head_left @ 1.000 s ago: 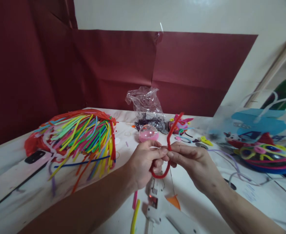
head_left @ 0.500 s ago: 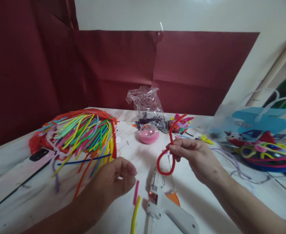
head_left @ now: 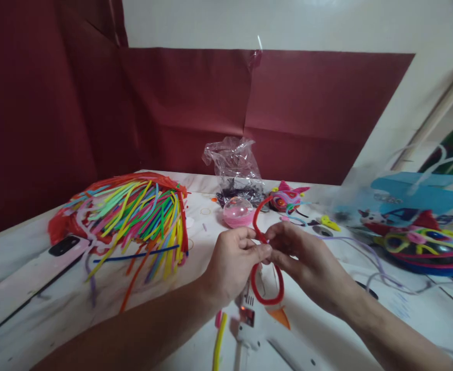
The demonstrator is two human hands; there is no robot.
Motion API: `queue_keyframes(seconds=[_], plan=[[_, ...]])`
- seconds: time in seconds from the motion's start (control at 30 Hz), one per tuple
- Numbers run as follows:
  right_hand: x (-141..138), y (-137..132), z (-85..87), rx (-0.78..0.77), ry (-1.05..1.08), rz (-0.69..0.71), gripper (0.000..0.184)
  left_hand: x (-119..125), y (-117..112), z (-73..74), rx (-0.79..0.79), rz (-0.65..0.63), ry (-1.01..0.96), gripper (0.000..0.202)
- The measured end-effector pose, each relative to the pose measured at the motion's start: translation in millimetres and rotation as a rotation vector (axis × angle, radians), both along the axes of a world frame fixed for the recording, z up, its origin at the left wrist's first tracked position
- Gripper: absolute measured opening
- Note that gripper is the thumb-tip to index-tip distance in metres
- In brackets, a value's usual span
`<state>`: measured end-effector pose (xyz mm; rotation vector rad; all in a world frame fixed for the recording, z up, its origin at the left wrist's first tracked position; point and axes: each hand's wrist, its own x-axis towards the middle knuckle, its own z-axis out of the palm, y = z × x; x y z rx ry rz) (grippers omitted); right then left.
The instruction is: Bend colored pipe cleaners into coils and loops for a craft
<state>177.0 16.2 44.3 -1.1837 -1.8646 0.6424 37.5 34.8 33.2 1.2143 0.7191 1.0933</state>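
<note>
A red pipe cleaner [head_left: 268,301] is bent into a loop at its lower end, with a free tail curving upward. My left hand [head_left: 236,257] pinches it from the left where the loop crosses. From the right, my right hand [head_left: 301,252] grips the same crossing, its fingertips almost touching the left ones. The exact hold is partly hidden behind the fingers. Beneath the loop lies a white glue gun [head_left: 259,335] with a small orange-red light. A yellow pipe cleaner piece [head_left: 219,342] and a pink piece [head_left: 218,318] lie to its left.
A heap of colourful pipe cleaners [head_left: 145,216] and a phone [head_left: 29,283] lie at left. Behind my hands are a pink-filled clear ball [head_left: 238,212], a crumpled plastic bag [head_left: 234,162] and a pink decorated piece [head_left: 286,198]. A decorated mask-like piece [head_left: 427,242] and a translucent bag [head_left: 396,190] stand at right.
My left hand has moved right and up and taken hold of the red pipe cleaner. My right hand has lowered slightly with it, and the loop hangs lower.
</note>
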Motion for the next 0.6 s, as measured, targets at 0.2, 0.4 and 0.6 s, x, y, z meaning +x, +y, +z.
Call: queue_keyframes(seconds=[0.2, 0.4, 0.6], plan=[[16, 1, 9.1, -0.027, -0.053, 0.105, 0.032, 4, 6, 7.0, -0.076, -0.104, 0.042, 0.012], [13, 6, 13.2, -0.038, -0.079, 0.071, 0.048, 8, 10, 9.7, -0.008, -0.017, 0.109, 0.018], [30, -4, 13.7, -0.130, -0.008, -0.039, 0.050, 12, 23, 15.4, 0.034, 0.053, 0.044, 0.016]])
